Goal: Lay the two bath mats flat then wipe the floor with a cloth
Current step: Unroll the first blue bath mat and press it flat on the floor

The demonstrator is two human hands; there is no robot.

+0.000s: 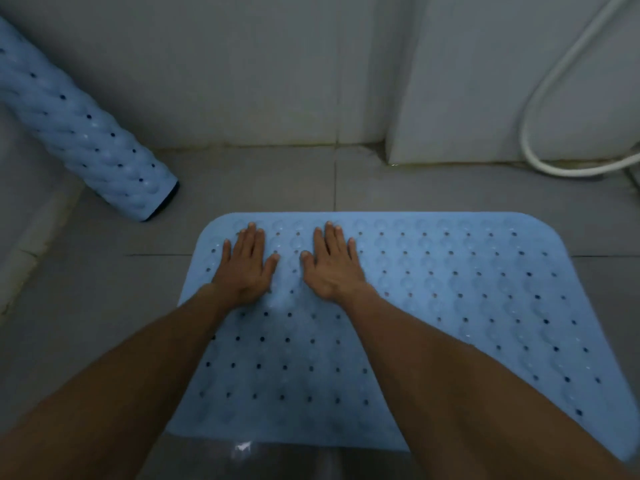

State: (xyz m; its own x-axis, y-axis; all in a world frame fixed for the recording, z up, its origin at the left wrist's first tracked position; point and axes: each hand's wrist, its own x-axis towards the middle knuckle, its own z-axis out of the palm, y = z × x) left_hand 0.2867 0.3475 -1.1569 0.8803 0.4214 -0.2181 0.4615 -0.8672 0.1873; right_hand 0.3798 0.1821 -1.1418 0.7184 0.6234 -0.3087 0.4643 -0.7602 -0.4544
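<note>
A light blue rubber bath mat (450,299) with rows of small holes lies spread flat on the grey tiled floor (104,289). My left hand (244,265) and my right hand (332,263) rest palm down on its far left part, side by side, fingers spread, holding nothing. A second blue bath mat (86,133) is rolled into a tube and leans at the upper left, its lower end on the floor by the wall. No cloth is in view.
White tiled walls (259,64) stand close behind the mat, with a jutting corner at the right. A white shower hose (540,157) loops down to the floor at the far right. A raised light ledge (31,216) runs along the left.
</note>
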